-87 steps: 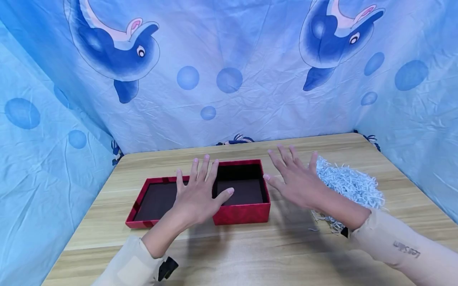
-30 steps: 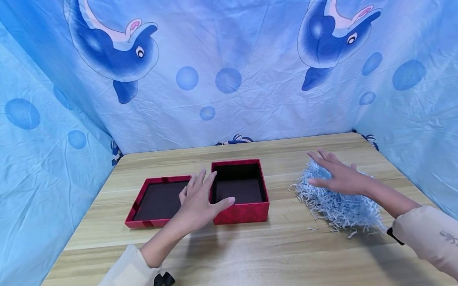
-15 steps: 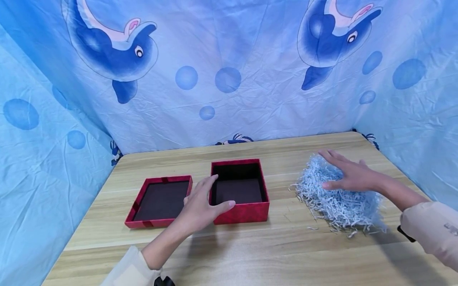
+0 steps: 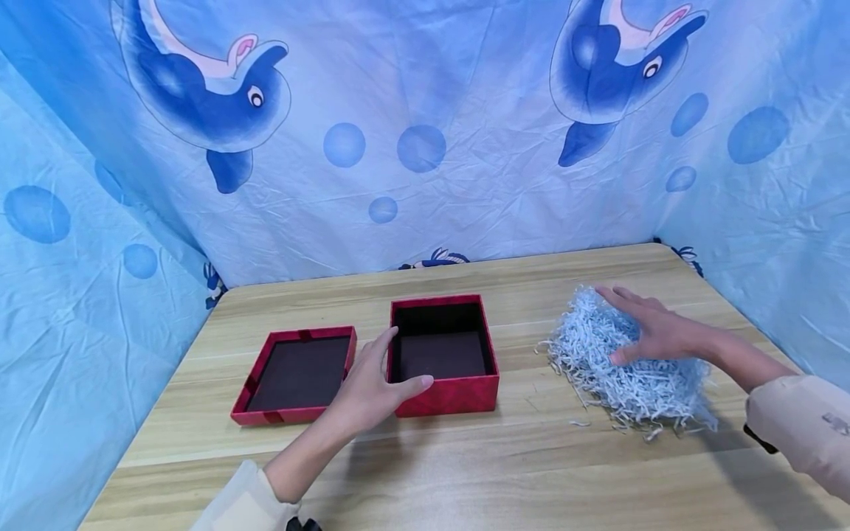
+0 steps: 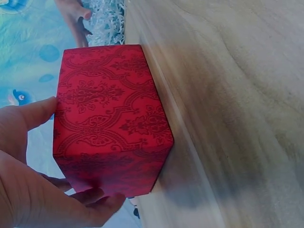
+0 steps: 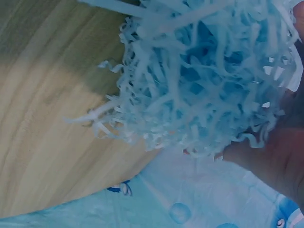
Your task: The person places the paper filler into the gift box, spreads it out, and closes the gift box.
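In the head view, my left hand [image 4: 365,391] is at the left side of a topless red box [image 4: 458,396] with a dark interior. Its thumb lies at the front rim and its fingers reach along the left wall; the left wrist view shows them round the corner of the patterned red box [image 5: 104,99]. Over a heap of pale blue shredded paper [image 4: 617,383] is my right hand [image 4: 654,332], fingers spread and slightly bent, thumb touching the strands. In the right wrist view the shredded paper [image 6: 199,80] covers much of that hand.
A shallow red lid [image 4: 299,372], dark inside, lies inner side up to the left of the box. All stand on a wood-grain table [image 4: 451,472]. A blue dolphin-print cloth [image 4: 425,206] hangs behind and at the sides. A loose paper strand [image 4: 580,424] lies before the heap.
My right hand has moved right from beside the box to the shredded paper, then lowered onto it. The left hand's fingers have come down from above the lid to the box's left side.
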`<control>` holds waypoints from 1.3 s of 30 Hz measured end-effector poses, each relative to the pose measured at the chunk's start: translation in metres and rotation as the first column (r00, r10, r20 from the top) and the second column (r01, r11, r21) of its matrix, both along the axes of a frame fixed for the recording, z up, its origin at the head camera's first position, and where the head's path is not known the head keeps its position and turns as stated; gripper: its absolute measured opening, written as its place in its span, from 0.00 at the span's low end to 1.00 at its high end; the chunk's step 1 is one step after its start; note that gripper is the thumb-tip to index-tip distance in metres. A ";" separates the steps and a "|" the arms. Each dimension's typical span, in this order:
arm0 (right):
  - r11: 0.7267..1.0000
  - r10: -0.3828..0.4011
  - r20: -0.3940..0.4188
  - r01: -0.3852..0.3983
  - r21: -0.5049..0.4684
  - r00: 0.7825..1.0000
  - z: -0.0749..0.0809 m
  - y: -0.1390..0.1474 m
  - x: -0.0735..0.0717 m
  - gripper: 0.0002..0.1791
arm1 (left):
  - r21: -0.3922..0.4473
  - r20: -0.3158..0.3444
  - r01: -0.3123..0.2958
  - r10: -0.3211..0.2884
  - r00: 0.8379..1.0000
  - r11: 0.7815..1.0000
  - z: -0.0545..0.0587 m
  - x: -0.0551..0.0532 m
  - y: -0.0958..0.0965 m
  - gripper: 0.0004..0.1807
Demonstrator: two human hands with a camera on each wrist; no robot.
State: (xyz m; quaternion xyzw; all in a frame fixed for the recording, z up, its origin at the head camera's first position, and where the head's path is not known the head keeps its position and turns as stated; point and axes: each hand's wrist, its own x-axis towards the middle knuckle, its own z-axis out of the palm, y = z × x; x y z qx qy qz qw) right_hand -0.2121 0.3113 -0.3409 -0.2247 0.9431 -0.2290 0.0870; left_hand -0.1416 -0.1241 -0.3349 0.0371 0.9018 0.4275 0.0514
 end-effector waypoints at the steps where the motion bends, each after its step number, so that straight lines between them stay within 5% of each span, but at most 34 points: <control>1: 1.000 0.017 0.004 -0.016 -0.022 1.000 -0.001 0.001 0.000 0.64 | 0.013 0.004 -0.003 0.003 1.000 1.000 -0.001 0.000 0.000 0.52; 23: 0.983 0.166 -0.052 -0.170 -0.076 0.985 -0.031 0.010 -0.003 0.63 | 0.087 0.003 -0.021 0.021 1.000 0.996 -0.006 -0.001 -0.002 0.50; 32: 0.992 0.123 -0.031 -0.124 -0.034 0.992 -0.037 0.009 -0.003 0.63 | 0.099 0.007 -0.022 0.021 1.000 0.995 -0.007 -0.001 -0.002 0.50; 39: 0.999 0.032 -0.009 -0.031 0.034 0.999 -0.044 0.004 -0.008 0.52 | 0.105 0.006 -0.019 0.018 1.000 0.994 -0.008 -0.002 -0.002 0.50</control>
